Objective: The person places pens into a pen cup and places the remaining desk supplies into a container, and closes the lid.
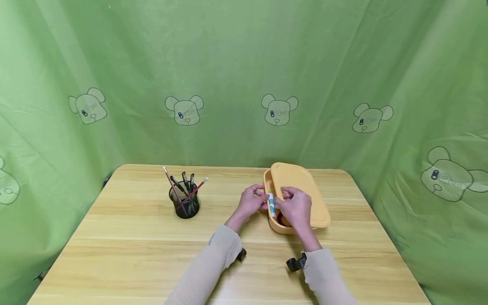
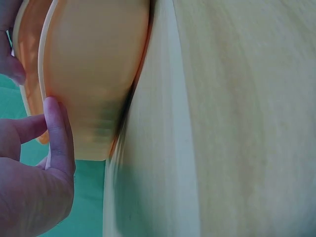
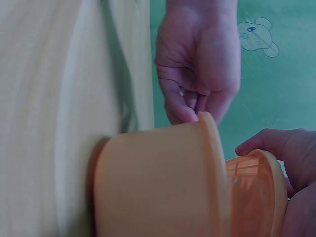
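Note:
A yellow-orange storage box point(image 1: 281, 229) stands at the table's right, its lid point(image 1: 305, 186) shifted rightward and tilted over it, leaving the left part uncovered. My left hand point(image 1: 252, 201) pinches the box's left wall, with fingertips outside and thumb at the rim point(image 2: 45, 74). My right hand point(image 1: 298, 206) grips the lid's left edge; in the right wrist view, the thumb lies over the lid's edge point(image 3: 277, 182). Inside the opening, a white and teal tube point(image 1: 272, 205), like a glue stick, lies along the left wall. Near it is a dark red round thing point(image 1: 281, 219), partly hidden by my right hand.
A black mesh pen holder point(image 1: 187, 208) with several pens and pencils stands left of the box. The wooden table point(image 1: 133, 245) runs back to a green curtain point(image 1: 228, 63) that hangs around it. A small dark device sits on each wrist.

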Demonstrator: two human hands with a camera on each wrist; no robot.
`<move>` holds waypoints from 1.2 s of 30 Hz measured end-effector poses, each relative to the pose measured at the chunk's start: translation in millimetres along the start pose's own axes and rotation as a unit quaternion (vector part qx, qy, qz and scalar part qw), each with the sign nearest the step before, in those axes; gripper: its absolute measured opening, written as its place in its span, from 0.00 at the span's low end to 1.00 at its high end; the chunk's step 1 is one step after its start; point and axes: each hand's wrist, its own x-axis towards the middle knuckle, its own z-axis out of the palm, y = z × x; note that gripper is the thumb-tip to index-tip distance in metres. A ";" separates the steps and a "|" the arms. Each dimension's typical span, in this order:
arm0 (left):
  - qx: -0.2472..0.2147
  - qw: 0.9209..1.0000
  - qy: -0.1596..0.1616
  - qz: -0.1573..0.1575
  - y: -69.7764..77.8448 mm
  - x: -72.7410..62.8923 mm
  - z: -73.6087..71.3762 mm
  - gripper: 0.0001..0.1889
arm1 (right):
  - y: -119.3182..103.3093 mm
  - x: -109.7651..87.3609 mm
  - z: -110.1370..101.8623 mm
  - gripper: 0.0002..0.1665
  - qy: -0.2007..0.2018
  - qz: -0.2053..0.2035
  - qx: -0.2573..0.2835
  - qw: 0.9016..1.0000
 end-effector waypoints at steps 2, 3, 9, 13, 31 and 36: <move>-0.002 1.000 0.000 0.001 0.5 -0.5 -0.5 0.25 | 0.7 -1.5 2.7 0.22 -0.002 -0.006 -0.016 1.000; -0.002 1.000 0.000 0.001 0.7 -0.6 -0.7 0.25 | 1.2 -2.2 4.0 0.22 -0.003 -0.010 -0.024 1.000; 0.008 1.000 0.001 0.001 1.9 0.2 -1.8 0.25 | 4.8 -5.5 9.5 0.21 -0.010 -0.037 -0.059 0.998; 0.008 1.000 0.003 0.003 2.0 1.0 -1.9 0.24 | 7.2 -8.0 11.5 0.22 -0.016 -0.055 -0.075 0.996; 0.129 0.987 0.026 0.092 1.2 -3.4 -0.5 0.26 | 10.6 4.4 -28.7 0.21 -0.047 -0.080 -0.051 0.994; 0.207 0.965 0.047 0.157 12.3 -7.6 0.5 0.23 | 21.7 23.8 -64.1 0.23 -0.063 -0.051 -0.027 0.996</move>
